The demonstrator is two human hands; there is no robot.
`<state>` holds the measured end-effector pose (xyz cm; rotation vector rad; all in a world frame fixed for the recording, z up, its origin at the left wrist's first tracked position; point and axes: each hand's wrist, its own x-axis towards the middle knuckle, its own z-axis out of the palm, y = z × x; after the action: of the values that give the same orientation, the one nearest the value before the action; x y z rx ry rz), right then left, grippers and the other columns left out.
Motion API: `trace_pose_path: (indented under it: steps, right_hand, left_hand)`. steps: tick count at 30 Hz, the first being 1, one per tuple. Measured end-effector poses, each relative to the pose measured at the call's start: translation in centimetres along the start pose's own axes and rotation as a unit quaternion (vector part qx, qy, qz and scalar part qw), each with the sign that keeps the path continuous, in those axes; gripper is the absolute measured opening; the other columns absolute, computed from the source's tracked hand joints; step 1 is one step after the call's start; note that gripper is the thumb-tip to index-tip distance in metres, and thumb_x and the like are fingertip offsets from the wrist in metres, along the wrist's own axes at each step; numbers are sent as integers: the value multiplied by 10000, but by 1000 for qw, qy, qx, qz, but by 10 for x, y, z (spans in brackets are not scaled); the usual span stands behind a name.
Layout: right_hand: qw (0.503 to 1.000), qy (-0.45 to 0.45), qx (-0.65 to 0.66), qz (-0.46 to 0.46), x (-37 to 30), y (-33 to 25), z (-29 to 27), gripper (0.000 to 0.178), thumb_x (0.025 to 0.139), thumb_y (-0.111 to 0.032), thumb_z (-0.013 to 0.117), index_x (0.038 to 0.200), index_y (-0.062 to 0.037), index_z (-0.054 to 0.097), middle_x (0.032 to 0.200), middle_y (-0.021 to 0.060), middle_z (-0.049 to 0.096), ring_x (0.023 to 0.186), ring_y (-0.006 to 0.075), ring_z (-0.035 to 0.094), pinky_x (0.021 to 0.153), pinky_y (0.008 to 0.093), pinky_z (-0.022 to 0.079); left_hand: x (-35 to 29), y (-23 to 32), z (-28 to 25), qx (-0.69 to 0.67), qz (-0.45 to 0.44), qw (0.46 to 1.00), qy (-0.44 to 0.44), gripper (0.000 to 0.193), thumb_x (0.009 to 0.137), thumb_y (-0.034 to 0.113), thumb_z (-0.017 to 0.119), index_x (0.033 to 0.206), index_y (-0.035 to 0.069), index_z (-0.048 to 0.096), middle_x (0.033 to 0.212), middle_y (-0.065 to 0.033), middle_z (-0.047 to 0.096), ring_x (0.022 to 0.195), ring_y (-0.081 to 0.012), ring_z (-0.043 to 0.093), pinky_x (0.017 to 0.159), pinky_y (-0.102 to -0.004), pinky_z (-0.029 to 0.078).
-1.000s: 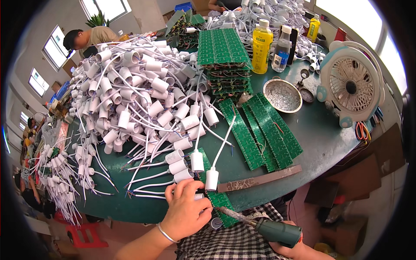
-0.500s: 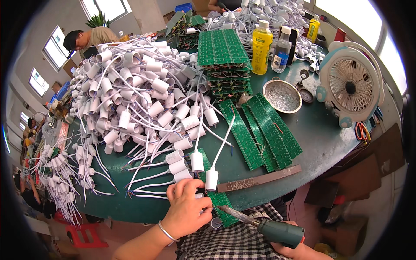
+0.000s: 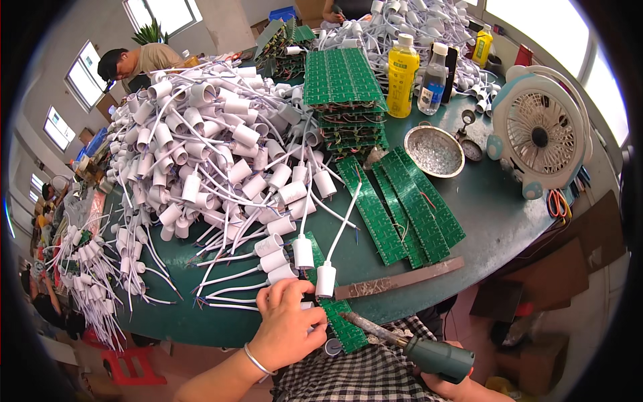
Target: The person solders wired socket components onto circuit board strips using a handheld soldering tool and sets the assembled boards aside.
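Note:
My left hand (image 3: 289, 326), with a metal bangle at the wrist, is closed at the table's front edge, beside a narrow green circuit board strip (image 3: 345, 327). What its curled fingers pinch is hidden. A white lamp socket (image 3: 307, 305) shows partly behind the fingers, and a round grey-white rim (image 3: 333, 346) below them. In my right hand (image 3: 445, 383) is a soldering iron (image 3: 435, 358) with a dark green handle, its tip over the strip. Two white lamp sockets with cables, one (image 3: 326, 279) nearer and one (image 3: 303, 252) farther, stand along the strip.
A large heap of corded lamp sockets (image 3: 201, 147) fills the left. Stacked circuit boards (image 3: 345, 77), loose board strips (image 3: 408, 208), a brown curved bar (image 3: 402, 278), a metal bowl (image 3: 434, 151), bottles (image 3: 402, 77) and a fan (image 3: 539, 134) lie beyond. A person (image 3: 144, 63) sits at far left.
The soldering iron's tip has moved slightly up and to the right over the board strip. My left hand stays in nearly the same place and pose.

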<state>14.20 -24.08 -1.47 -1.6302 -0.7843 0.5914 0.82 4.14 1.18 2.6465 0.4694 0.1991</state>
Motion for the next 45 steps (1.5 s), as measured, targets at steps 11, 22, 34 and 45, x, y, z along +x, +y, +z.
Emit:
trace_pose_path:
  steps: [11, 22, 34, 45]
  right_hand:
    - [1000, -3, 1, 12, 3, -3, 1, 422, 776, -97, 740, 1139, 18, 557, 1072, 147, 621, 938, 246, 615, 824, 355, 485]
    - [1000, -17, 3, 19, 0, -2, 0, 471, 769, -123, 758, 1156, 21, 532, 1047, 140, 632, 915, 233, 625, 805, 347, 495]
    - [998, -46, 18, 32, -1, 3, -1, 438, 745, -58, 738, 1130, 27, 546, 1027, 134, 638, 894, 207, 626, 792, 328, 496]
    - [998, -38, -20, 35, 2, 3, 0, 472, 741, -98, 758, 1139, 29, 538, 1031, 140, 635, 901, 222, 625, 806, 337, 494]
  left_hand:
    - [-3, -1, 1, 2, 11, 1000, 18, 72, 683, 218, 700, 723, 165, 674, 1159, -65, 480, 1173, -319, 380, 973, -496, 222]
    - [-11, -2, 14, -15, 17, 994, 103, 132, 638, 160, 734, 720, 161, 631, 1143, -52, 535, 1173, -316, 420, 986, -496, 251]
    - [-13, -1, 20, -2, 20, 992, 127, 152, 621, 142, 724, 701, 163, 597, 1136, -41, 539, 1154, -296, 436, 977, -492, 257]
    - [-11, 0, 19, 9, 10, 992, 127, 160, 617, 139, 716, 699, 160, 581, 1129, -41, 530, 1144, -295, 444, 974, -497, 256]
